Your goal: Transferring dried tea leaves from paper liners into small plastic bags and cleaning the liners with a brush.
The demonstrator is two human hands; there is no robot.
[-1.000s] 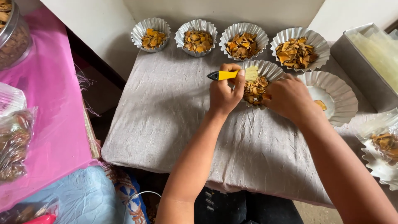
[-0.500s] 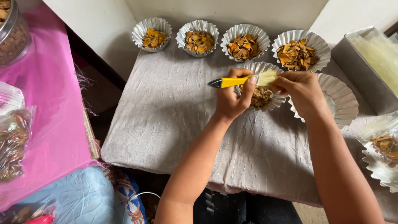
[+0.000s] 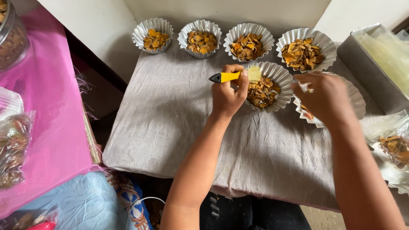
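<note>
My left hand grips a small brush with a yellow and black handle and pale bristles, held level at the rim of a fluted foil cup filled with orange-brown dried chips. My right hand hovers, blurred, over another foil cup to the right, which is nearly empty with a few chips showing under the palm. Its fingers are curled; whether they pinch anything is unclear.
Several filled foil cups line the back edge of the grey cloth-covered table. A metal tray with pale sheets stands at the right, a cup with chips below it. Plastic bags lie on a pink cloth at the left.
My right hand has moved away from the brush bristles to the right, over the nearly empty cup. The brush has dropped slightly and sits level again.
</note>
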